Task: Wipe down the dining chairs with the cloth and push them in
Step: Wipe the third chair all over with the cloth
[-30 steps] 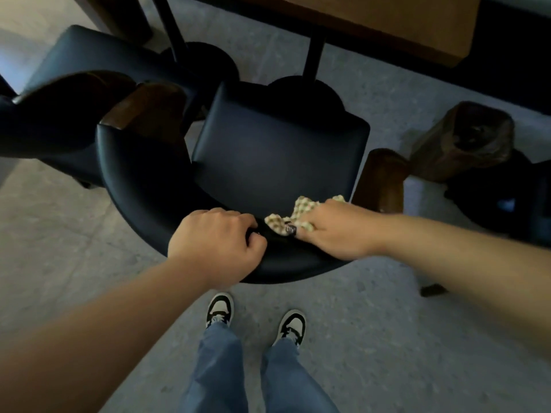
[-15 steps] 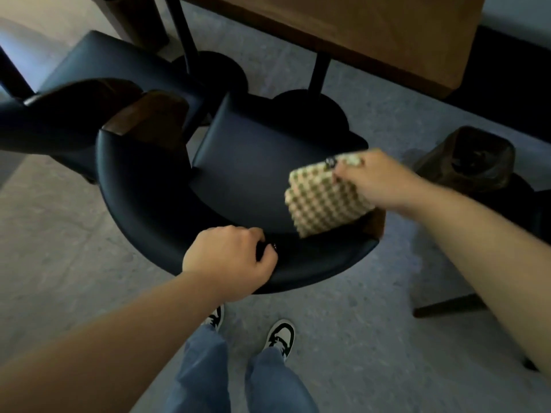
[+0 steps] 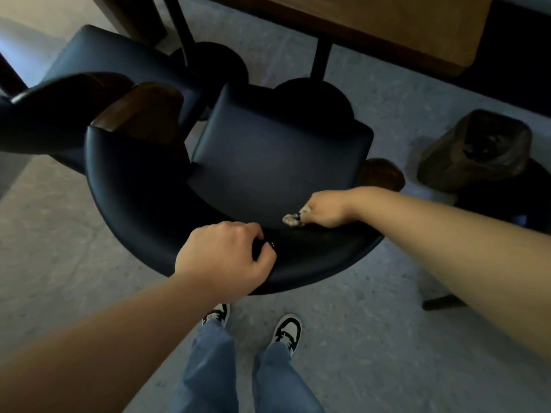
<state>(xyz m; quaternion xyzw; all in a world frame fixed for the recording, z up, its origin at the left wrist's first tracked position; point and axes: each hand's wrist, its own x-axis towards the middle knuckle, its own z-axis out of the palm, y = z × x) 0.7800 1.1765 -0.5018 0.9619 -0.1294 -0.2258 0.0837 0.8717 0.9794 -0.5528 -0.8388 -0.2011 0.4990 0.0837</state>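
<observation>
Ahead and above, a wooden table (image 3: 387, 28) on black posts with round feet, its edge well clear of the chair below. Between table and feet, a dark upholstered dining chair (image 3: 277, 153), seat facing the table, curved backrest (image 3: 125, 186) sweeping round the near side and ending in wooden arm tips left and right; pulled out, not yet pushed in. To the left, a second dining chair (image 3: 98, 55) of the same make, angled and crowding the first one's arm. To the right on the floor, a lined waste bin (image 3: 477, 150), near the chair's right arm tip but apart from it. On the near crest of the backrest, the left hand (image 3: 223, 257), grip closed over the top rail, fingers curled inward, steadying. Just to its right and slightly farther in, the right hand (image 3: 325, 210), low where seat meets backrest, grip closed round the bunched cloth (image 3: 290, 219), only a small checked tuft showing past the fingers. Key relation, as a judgement: cloth lying at the inner right of the backrest curve, the curve's long run stretching leftward from it, so the next stroke likely left along that arc. Push-in direction straight ahead, toward the table posts.
</observation>
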